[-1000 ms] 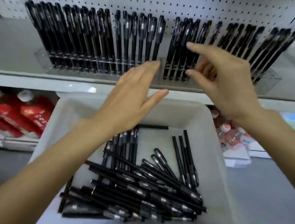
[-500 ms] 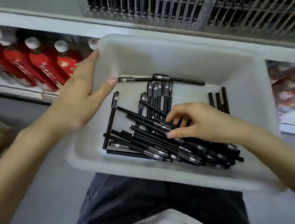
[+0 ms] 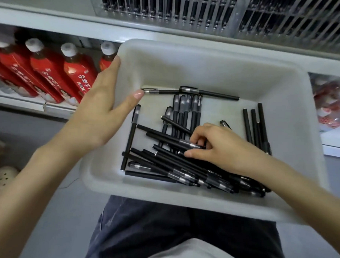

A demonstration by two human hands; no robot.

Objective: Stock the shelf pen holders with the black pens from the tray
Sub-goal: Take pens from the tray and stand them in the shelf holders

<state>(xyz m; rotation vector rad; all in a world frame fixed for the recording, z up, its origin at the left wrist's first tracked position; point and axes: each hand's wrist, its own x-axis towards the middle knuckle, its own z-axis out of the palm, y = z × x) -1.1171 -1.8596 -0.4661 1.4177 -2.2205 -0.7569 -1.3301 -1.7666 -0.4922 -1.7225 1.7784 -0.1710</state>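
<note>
The fingers (image 3: 199,133) of your right hand (image 3: 221,148) are curled down into the heap of black pens (image 3: 169,162). With the thumb below them, they close on the pens near the middle of the tray (image 3: 207,52); how many they grip cannot be told. The heap lies criss-crossed along the tray's near edge and toward its near right corner. A few more pens lie side by side by the right wall, and two lie end to end along the far wall.

Your left hand (image 3: 99,116) holds the tray's left wall. The thumb (image 3: 136,95) lies inside, its tip near the end of a far-wall pen, and the fingers lie straight along the outside near the far left corner.

The tray rests against your dark trousers (image 3: 180,230). Beyond its far edge runs the shelf (image 3: 53,24), carrying the clear pen holders (image 3: 170,10), already filled with black pens. Red bottles (image 3: 50,73) with white caps lie on the lower shelf to the left.
</note>
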